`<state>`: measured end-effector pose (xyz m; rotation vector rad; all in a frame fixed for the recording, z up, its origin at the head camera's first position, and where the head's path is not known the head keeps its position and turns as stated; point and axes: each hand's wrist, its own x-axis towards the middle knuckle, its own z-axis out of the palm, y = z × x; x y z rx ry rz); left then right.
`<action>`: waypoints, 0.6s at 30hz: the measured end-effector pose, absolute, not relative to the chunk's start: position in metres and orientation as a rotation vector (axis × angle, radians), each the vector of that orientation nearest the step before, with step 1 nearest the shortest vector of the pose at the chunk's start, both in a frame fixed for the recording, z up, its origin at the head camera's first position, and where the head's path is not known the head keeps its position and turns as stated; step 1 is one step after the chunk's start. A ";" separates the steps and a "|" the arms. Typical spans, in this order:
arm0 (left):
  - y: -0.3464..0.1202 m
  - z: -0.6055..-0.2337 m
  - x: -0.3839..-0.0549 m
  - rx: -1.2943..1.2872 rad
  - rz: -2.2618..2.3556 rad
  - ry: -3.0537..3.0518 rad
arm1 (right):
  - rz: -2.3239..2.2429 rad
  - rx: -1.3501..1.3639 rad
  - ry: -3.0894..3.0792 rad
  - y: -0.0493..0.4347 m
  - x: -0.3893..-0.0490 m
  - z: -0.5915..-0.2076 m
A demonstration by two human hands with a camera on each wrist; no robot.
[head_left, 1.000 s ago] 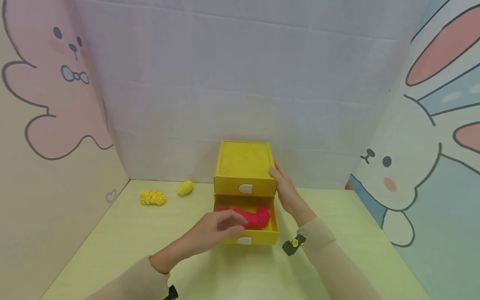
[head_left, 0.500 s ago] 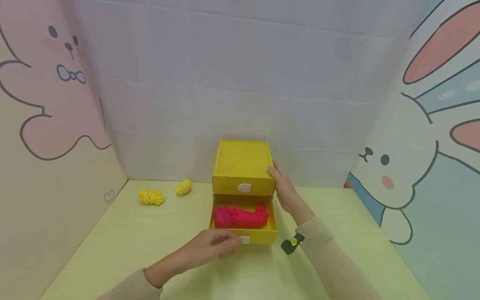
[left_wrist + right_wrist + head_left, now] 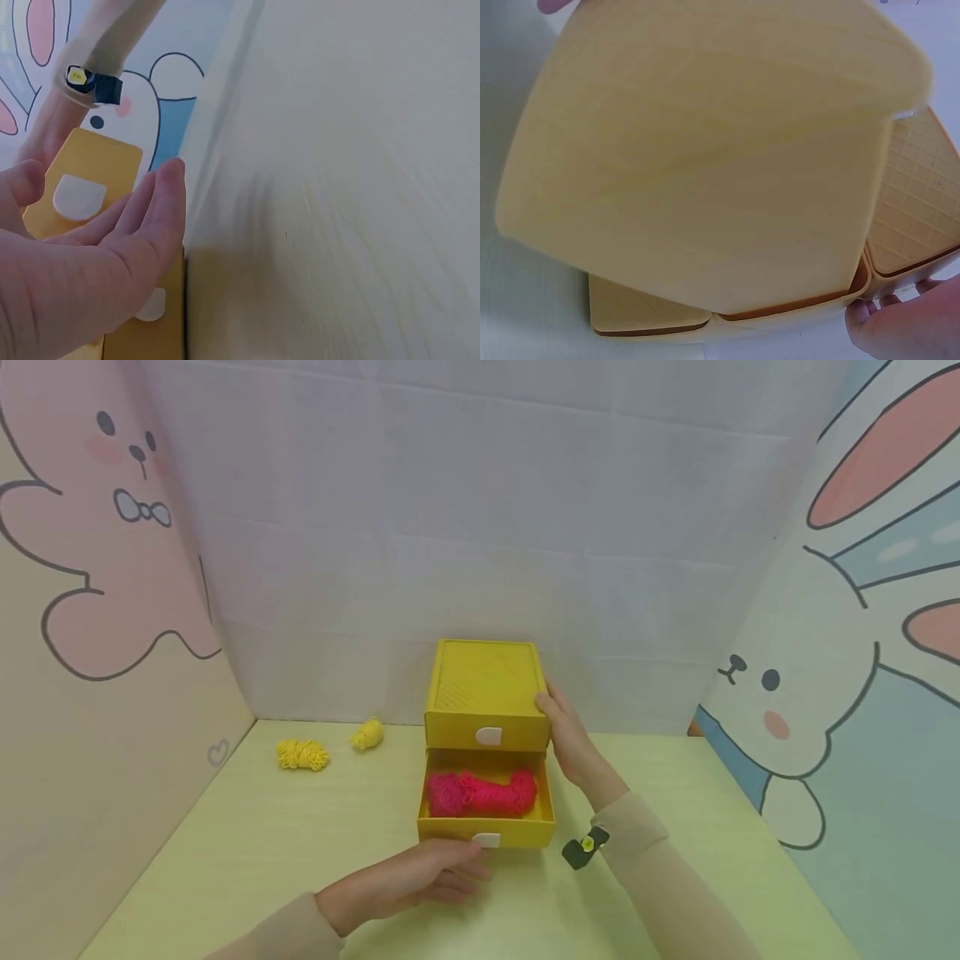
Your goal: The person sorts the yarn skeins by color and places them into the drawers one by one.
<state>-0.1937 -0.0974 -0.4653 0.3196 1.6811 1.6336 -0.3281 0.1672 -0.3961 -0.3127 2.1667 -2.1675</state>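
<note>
A yellow two-drawer box (image 3: 491, 677) stands on the table near the back sheet in the head view. Its lower drawer (image 3: 525, 835) is pulled out, the upper one in. Inside lie a magenta yarn skein (image 3: 446, 795) at the left and a hot-pink yarn skein (image 3: 498, 796) beside it. My left hand (image 3: 408, 877) is just in front of the lower drawer, fingers fairly straight below the white pull tab (image 3: 487, 841); nothing is held. My right hand (image 3: 573, 739) grips the box's right side, thumb at the top edge; the right wrist view shows this hand (image 3: 915, 322) at the box.
Two yellow yarn bundles, a wide one (image 3: 303, 755) and a small one (image 3: 367, 734), lie on the table left of the box. Behind is a hanging white sheet (image 3: 337, 568). Side panels carry a pink bear (image 3: 142, 602) and a white rabbit (image 3: 802, 652).
My left hand has drawn back from over the drawer, down past its front to below the tab, uncovering the magenta skein. The right hand stays on the box.
</note>
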 end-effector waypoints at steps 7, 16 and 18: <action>-0.087 -0.467 -0.195 0.260 1.719 1.531 | -2.158 -0.312 2.173 0.168 -0.329 -0.397; -0.082 -0.470 -0.193 0.154 1.904 1.286 | -2.168 -0.326 2.162 0.167 -0.328 -0.396; -0.081 -0.470 -0.193 0.135 1.931 1.257 | -2.170 -0.323 2.161 0.167 -0.327 -0.395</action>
